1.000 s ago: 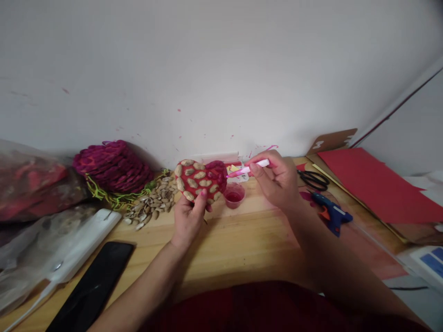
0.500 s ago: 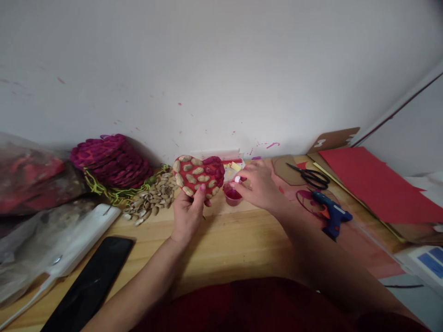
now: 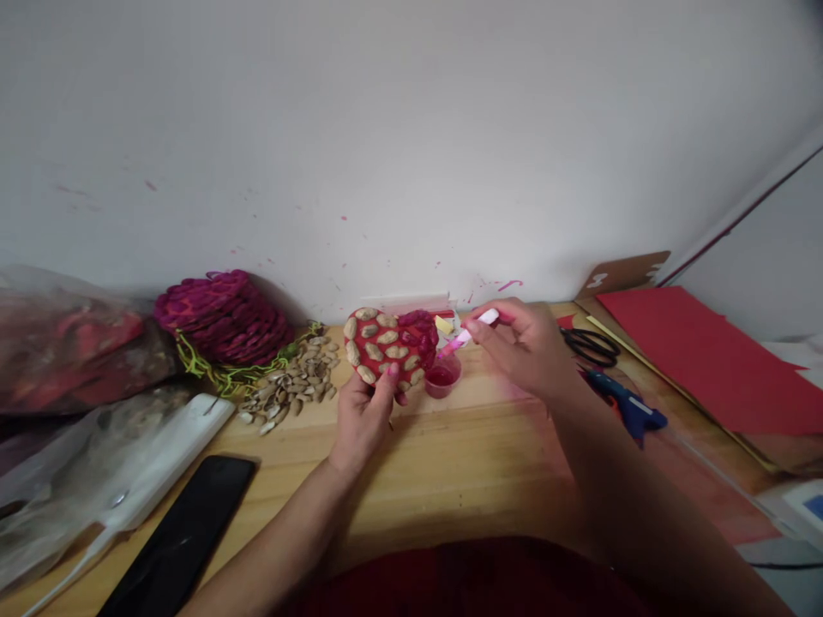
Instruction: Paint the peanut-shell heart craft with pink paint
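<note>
My left hand [image 3: 366, 411] grips the lower edge of a red card piece [image 3: 375, 354] covered with peanut shells, thumb on its front. Shells on its right side are painted magenta; the others are bare tan. Between the fingers of my right hand [image 3: 524, 343] is a slim white paintbrush [image 3: 479, 327], stained pink toward its lower end. That end points down and left, close to the card's right edge; whether it touches is unclear. Just below stands a small clear cup [image 3: 442, 377] of magenta paint.
Loose peanut shells [image 3: 292, 386] lie at left beside a stack of magenta-painted pieces [image 3: 225, 317]. A black phone [image 3: 183, 531], white power strip [image 3: 167, 458] and plastic bags [image 3: 64, 351] fill the left. Scissors [image 3: 591, 344], a blue glue gun [image 3: 633, 410] and red sheets [image 3: 707, 356] are right.
My right hand has lifted the paintbrush up from the paint cup and moved right, so more of its white handle shows. The left hand still holds the shell-covered piece. The view has shifted slightly.
</note>
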Available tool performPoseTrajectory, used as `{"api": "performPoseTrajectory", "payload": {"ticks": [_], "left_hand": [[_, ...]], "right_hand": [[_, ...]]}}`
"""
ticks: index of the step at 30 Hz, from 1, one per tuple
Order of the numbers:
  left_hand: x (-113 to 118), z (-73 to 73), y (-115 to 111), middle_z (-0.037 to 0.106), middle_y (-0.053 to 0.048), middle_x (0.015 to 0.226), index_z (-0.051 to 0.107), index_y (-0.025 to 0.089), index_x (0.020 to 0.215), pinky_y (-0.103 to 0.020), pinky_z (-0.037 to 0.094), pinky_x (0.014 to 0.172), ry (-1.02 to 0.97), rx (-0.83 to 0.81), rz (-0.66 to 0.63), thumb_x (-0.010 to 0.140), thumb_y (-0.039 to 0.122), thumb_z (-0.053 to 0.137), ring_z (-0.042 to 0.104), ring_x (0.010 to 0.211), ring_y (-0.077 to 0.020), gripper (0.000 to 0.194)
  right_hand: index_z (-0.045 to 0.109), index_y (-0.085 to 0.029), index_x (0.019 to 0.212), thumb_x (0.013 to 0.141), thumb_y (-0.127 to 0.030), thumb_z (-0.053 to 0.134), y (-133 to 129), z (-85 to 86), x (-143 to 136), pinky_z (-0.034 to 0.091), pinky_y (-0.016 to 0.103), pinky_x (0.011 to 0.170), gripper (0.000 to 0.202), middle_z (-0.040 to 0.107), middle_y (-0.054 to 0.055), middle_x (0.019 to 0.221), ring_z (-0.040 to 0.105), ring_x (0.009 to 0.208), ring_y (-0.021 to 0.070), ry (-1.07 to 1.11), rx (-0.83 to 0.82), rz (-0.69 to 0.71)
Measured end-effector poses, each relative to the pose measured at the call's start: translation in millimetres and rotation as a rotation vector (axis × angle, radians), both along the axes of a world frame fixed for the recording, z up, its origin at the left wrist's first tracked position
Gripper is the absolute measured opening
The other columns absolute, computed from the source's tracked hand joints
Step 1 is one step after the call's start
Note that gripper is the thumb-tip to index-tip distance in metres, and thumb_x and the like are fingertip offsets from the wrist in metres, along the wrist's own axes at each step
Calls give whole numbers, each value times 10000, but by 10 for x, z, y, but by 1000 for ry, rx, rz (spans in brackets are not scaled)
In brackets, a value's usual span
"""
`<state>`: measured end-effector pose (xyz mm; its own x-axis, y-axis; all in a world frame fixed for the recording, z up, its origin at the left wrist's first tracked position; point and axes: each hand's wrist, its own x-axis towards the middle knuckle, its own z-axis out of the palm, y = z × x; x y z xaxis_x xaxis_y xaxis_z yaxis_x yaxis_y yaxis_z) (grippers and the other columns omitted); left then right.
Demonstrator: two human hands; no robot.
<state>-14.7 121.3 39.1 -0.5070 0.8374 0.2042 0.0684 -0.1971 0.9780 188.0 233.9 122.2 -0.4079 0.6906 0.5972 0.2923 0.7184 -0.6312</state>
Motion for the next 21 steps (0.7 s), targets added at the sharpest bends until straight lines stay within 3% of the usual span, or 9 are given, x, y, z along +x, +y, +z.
{"api": "performPoseTrajectory", "payload": {"ticks": [3,8,21], "left_hand": [[20,17,-20,641,-9,547,640,197,701,-226,383,437,31,21,-27,886,638,765,489,459,-104,494],[40,14,-42,646,-17,562,658,188,680,-228,415,462,84,36,-54,907,640,749,514,481,-108,513],[29,16,-41,633,-10,532,657,183,650,-223,443,482,146,45,-52,941,574,729,524,462,-105,492]], "right_hand": [[776,-263,988,993,-361,699,-106,9,-45,508,354,759,125,780,2,894,678,808,175,137,33,52],[769,-275,1005,997,-320,694,-194,-23,-150,542,376,823,88,788,11,962,697,875,184,237,34,48],[761,-256,972,994,-319,692,-176,-34,-147,544,372,856,96,785,12,941,708,902,182,247,34,49]]}}
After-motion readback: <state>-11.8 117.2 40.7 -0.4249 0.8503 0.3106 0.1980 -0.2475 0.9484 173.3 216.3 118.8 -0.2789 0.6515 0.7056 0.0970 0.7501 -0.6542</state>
